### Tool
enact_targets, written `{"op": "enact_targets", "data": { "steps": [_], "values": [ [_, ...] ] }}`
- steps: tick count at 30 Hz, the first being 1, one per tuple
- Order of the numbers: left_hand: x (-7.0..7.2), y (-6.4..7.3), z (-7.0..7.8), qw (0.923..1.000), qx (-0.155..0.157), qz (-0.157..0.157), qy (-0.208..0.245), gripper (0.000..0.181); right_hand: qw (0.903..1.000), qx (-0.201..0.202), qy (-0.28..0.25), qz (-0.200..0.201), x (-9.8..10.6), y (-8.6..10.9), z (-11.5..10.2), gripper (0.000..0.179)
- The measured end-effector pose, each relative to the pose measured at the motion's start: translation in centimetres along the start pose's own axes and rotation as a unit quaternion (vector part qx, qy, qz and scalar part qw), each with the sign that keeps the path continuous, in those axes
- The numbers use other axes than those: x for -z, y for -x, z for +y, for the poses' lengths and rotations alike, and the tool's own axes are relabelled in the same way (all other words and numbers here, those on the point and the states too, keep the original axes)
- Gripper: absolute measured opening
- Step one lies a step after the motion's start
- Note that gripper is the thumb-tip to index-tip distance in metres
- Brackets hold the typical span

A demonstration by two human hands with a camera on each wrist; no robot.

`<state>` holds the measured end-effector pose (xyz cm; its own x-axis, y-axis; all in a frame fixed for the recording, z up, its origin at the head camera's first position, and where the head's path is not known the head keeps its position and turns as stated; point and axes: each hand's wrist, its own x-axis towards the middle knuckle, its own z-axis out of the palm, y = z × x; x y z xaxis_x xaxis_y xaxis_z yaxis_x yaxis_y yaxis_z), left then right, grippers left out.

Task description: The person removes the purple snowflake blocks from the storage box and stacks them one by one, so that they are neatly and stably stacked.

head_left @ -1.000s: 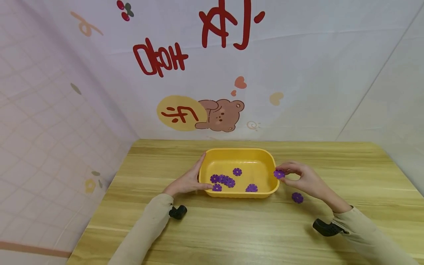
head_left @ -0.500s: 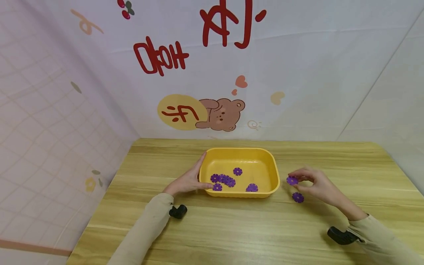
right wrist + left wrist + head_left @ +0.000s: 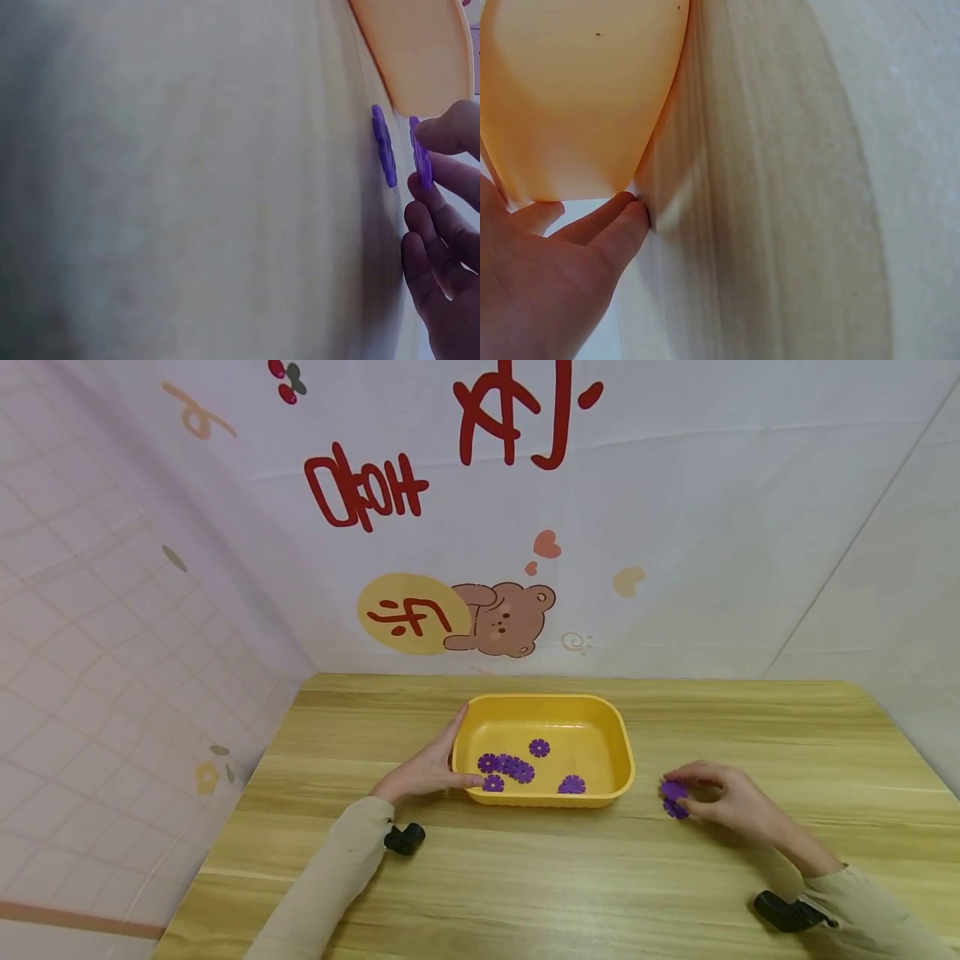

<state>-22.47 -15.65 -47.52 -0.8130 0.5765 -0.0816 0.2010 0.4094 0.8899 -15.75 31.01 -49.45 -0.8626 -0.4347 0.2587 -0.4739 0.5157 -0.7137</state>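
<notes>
Steadying the yellow tub (image 3: 547, 800), I'd guess: left hand (image 3: 424, 772) clamped on its left end. Right of the tub, right hand (image 3: 735, 800) pinches one purple snowflake disc (image 3: 672, 788) just above another disc (image 3: 674, 811).

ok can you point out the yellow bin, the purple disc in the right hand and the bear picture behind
Yellow bin (image 3: 576, 750), head view: bare inside floor.
Held purple disc (image 3: 423, 161), right wrist view: middle of its edge.
Bear picture (image 3: 513, 618), head view: its head.

Wood-grain table (image 3: 495, 877) | on it: yellow tub (image 3: 540, 710) | purple notched disc (image 3: 383, 146)
</notes>
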Motion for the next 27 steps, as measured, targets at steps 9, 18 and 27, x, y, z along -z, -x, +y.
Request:
{"op": "enact_targets", "data": {
  "steps": [9,18,27],
  "values": [
    [0.0,0.0,-0.1,0.9999,0.005,0.002,-0.010,0.119,0.9992,0.031,0.025,0.003,0.2,0.7,0.7,0.039],
    [0.0,0.0,-0.2,1.0000,0.005,0.002,-0.002,0.119,0.9992,0.034,0.016,-0.017,0.2,1.3,0.5,0.041],
    [-0.1,0.1,0.3,0.9994,0.012,-0.007,0.032,0.118,0.9992,0.032,0.014,-0.019,-0.1,1.6,0.3,0.041]
  ]
}}
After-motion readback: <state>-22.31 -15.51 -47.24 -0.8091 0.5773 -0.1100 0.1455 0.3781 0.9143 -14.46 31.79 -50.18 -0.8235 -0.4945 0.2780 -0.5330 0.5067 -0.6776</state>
